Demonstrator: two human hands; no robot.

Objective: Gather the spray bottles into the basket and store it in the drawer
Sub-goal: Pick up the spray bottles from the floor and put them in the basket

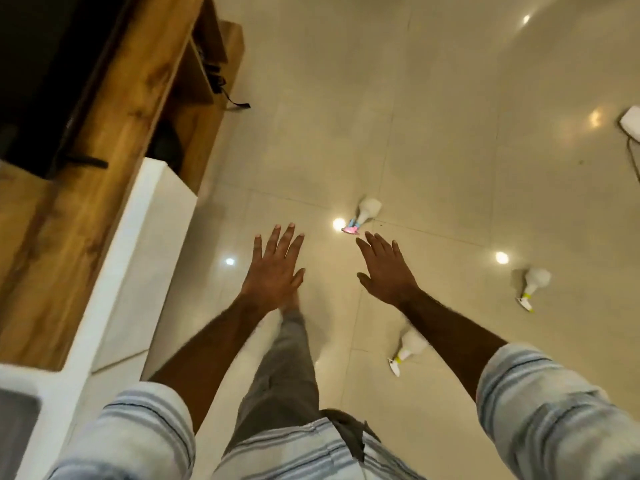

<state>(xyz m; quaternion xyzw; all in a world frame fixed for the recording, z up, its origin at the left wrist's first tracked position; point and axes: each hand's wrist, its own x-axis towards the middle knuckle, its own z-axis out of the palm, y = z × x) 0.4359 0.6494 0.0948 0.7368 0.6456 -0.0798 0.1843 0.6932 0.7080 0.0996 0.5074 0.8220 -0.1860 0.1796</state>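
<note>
Three white spray bottles stand on the glossy tiled floor. The one with a pink and blue nozzle (367, 213) is just beyond my right hand's fingertips. A second bottle with a yellow collar (535, 284) stands far right. The third bottle (408, 348), also with a yellow collar, is partly hidden under my right forearm. My left hand (275, 268) and my right hand (386, 268) are both stretched out flat above the floor, fingers spread, holding nothing. No basket shows in the head view.
A wooden cabinet (114, 109) with open shelves and a white block (145, 244) run along the left. A dark screen (31, 71) sits on top of the cabinet. Black cables (221, 81) hang from a shelf. A white object (632, 121) lies at the right edge.
</note>
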